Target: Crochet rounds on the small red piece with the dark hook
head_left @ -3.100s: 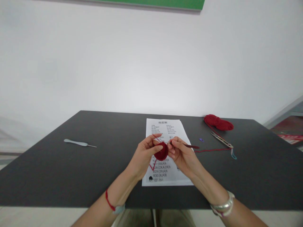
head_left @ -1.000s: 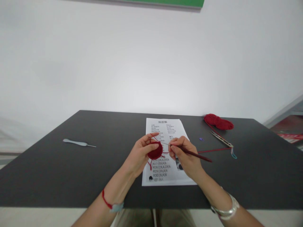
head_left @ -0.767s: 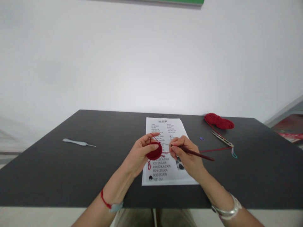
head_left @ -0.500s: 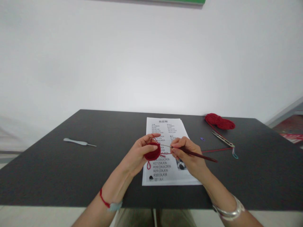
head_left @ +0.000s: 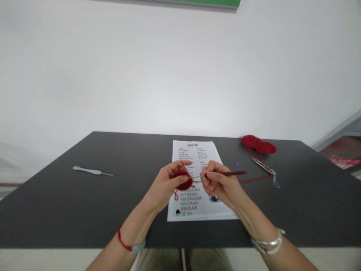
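While my left hand [head_left: 163,185] pinches the red crochet piece [head_left: 184,184] at 12 o'clock and my right hand [head_left: 221,184] pinches the hook [head_left: 229,173], a loose grip or a tug on the yarn [head_left: 256,178] running toward 2 o'clock could pull the loop off.

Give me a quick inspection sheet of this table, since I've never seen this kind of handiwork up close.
Surface: dark table, with a printed pattern sheet lying flat near its middle.
Job's things: round red crocheted piece; crochet hook with a dark red handle, its metal tip beside the piece; red yarn strand running right, near a red yarn skein.
Grips: left hand holds the piece; right hand holds the hook.
Clutter: pale-handled metal tool; narrow metal tool; purple stitch marker; teal loop.
Cables: nothing seen.
Surroundings: white wall; green panel at the top edge.
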Action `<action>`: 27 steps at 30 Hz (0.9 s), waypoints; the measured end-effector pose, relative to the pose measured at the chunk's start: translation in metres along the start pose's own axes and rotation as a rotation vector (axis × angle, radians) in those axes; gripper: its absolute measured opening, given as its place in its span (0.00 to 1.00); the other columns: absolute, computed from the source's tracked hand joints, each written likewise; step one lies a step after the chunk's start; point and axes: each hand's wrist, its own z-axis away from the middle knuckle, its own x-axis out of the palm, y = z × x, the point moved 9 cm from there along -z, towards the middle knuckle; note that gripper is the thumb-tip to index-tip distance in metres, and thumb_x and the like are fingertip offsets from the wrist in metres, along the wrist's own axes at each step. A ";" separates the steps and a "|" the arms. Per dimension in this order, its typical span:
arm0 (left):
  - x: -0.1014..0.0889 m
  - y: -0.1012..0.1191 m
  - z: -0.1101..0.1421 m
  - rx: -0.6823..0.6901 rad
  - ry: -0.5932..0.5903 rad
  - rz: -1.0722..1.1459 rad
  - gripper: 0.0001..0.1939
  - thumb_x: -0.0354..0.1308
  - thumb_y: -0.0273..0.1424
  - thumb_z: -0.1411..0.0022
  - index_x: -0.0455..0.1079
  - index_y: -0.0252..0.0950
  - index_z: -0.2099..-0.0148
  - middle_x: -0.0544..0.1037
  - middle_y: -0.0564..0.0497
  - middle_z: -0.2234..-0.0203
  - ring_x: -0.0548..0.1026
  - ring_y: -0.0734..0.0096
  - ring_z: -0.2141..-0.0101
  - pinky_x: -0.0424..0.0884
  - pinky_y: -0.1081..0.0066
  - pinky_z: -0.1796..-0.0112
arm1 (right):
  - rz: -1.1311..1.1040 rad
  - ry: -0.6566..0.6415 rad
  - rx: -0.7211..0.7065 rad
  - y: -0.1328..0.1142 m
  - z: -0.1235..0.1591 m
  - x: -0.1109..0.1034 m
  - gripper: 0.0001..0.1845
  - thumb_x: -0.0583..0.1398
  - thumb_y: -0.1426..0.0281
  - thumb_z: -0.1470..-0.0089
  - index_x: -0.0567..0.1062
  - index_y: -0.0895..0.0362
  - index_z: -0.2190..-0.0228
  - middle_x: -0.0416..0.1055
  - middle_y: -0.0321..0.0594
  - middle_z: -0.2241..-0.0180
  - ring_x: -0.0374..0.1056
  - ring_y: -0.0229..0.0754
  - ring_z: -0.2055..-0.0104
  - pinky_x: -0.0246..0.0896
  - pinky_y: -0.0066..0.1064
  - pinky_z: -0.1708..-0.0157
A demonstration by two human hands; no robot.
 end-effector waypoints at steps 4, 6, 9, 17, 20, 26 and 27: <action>0.003 0.011 0.005 0.172 0.170 -0.101 0.14 0.64 0.23 0.52 0.73 0.35 0.60 0.72 0.57 0.78 0.71 0.76 0.76 0.67 0.75 0.72 | -0.094 0.089 -0.041 0.008 -0.004 0.000 0.07 0.65 0.70 0.52 0.71 0.56 0.75 0.73 0.33 0.77 0.65 0.32 0.78 0.65 0.25 0.76; 0.007 0.006 0.004 0.137 0.151 -0.076 0.14 0.64 0.24 0.52 0.72 0.35 0.60 0.73 0.57 0.79 0.72 0.75 0.76 0.68 0.74 0.72 | -0.071 0.157 -0.094 0.007 -0.005 -0.005 0.08 0.65 0.70 0.52 0.71 0.56 0.76 0.73 0.33 0.77 0.66 0.32 0.76 0.67 0.27 0.72; 0.010 -0.005 0.000 0.040 0.062 0.008 0.16 0.66 0.26 0.52 0.72 0.33 0.59 0.77 0.53 0.77 0.74 0.73 0.75 0.68 0.72 0.69 | -0.032 0.209 -0.119 0.005 -0.005 -0.010 0.10 0.66 0.69 0.52 0.70 0.56 0.78 0.72 0.33 0.78 0.65 0.33 0.78 0.68 0.28 0.73; 0.006 -0.008 -0.001 0.028 0.025 0.048 0.19 0.67 0.25 0.53 0.72 0.34 0.56 0.78 0.53 0.73 0.74 0.74 0.72 0.68 0.73 0.67 | 0.006 0.199 -0.011 0.011 -0.004 -0.007 0.11 0.67 0.64 0.54 0.72 0.56 0.75 0.64 0.27 0.83 0.55 0.29 0.83 0.52 0.20 0.83; 0.003 -0.005 0.000 0.047 0.076 -0.007 0.19 0.67 0.24 0.53 0.72 0.34 0.56 0.77 0.55 0.75 0.73 0.76 0.74 0.67 0.74 0.69 | 0.069 0.191 -0.061 0.009 -0.005 -0.008 0.10 0.68 0.64 0.56 0.74 0.56 0.74 0.66 0.29 0.80 0.58 0.30 0.80 0.54 0.22 0.81; 0.006 -0.007 -0.001 0.026 0.053 0.050 0.19 0.68 0.24 0.55 0.73 0.33 0.58 0.75 0.56 0.79 0.70 0.78 0.77 0.65 0.76 0.71 | 0.179 0.134 -0.080 0.009 -0.006 -0.007 0.10 0.70 0.70 0.61 0.75 0.54 0.74 0.70 0.31 0.74 0.65 0.35 0.71 0.59 0.26 0.71; 0.007 -0.009 -0.001 0.007 0.045 0.088 0.19 0.68 0.24 0.55 0.73 0.33 0.58 0.75 0.55 0.79 0.70 0.78 0.76 0.65 0.75 0.70 | 0.172 0.140 -0.076 0.009 -0.006 -0.008 0.10 0.70 0.70 0.61 0.75 0.54 0.74 0.70 0.31 0.75 0.65 0.35 0.71 0.59 0.26 0.70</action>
